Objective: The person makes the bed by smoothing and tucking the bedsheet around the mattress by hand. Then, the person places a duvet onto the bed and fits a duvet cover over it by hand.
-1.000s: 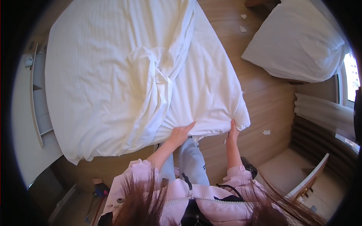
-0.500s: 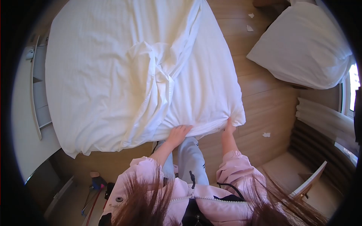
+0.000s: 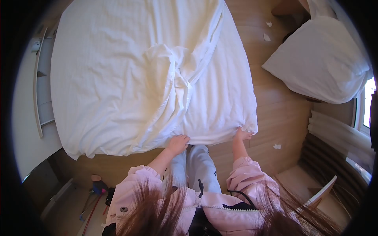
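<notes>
- Left forearm (image 3: 162, 159) reaches forward and slants inward toward the body's midline.
- Left hand (image 3: 178, 144) lies back upward, its fingers (image 3: 184, 139) bent; how tightly they close is hard to tell.
- Right forearm (image 3: 238, 150) points nearly straight ahead.
- Right hand (image 3: 243, 134) is curled into a grip, turned outward.
- Both hands stand well apart.

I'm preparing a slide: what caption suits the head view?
Left hand and right hand at the near edge of white bedding.

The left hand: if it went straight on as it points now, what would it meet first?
The left hand would probably first meet the white bed cover, whose near edge its fingers seem to touch; whether it would slide over or press in is unclear.
</notes>
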`<control>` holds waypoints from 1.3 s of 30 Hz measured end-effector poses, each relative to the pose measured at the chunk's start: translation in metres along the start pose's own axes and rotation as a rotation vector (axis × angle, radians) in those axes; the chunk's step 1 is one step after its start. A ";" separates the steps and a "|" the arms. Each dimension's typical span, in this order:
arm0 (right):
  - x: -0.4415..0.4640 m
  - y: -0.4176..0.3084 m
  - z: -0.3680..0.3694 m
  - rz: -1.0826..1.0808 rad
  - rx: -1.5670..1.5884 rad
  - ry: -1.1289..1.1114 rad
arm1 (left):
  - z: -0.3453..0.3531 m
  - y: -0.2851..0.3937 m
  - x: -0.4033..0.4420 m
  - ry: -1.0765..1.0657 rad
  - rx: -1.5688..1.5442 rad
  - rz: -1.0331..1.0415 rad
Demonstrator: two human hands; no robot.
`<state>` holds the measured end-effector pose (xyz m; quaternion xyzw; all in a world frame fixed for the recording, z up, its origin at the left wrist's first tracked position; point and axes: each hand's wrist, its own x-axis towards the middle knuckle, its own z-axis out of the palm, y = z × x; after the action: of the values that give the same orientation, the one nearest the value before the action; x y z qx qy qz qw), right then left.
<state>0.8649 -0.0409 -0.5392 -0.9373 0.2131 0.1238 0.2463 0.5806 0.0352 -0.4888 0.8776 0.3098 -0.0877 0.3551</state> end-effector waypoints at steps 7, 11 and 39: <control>-0.067 -0.037 -0.008 -0.834 -0.291 -0.028 | -0.007 -0.010 -0.031 0.026 -0.062 -0.310; -0.122 -0.079 0.024 -0.877 0.206 -0.724 | -0.039 0.020 -0.003 0.397 0.034 -0.094; -0.022 -0.170 -0.031 -0.528 -0.098 -1.282 | -0.003 0.104 0.113 0.033 -0.243 0.231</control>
<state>0.9280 0.0842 -0.4361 -0.7099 -0.2152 0.5983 0.3030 0.7332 0.0333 -0.4697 0.8592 0.2207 0.0062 0.4615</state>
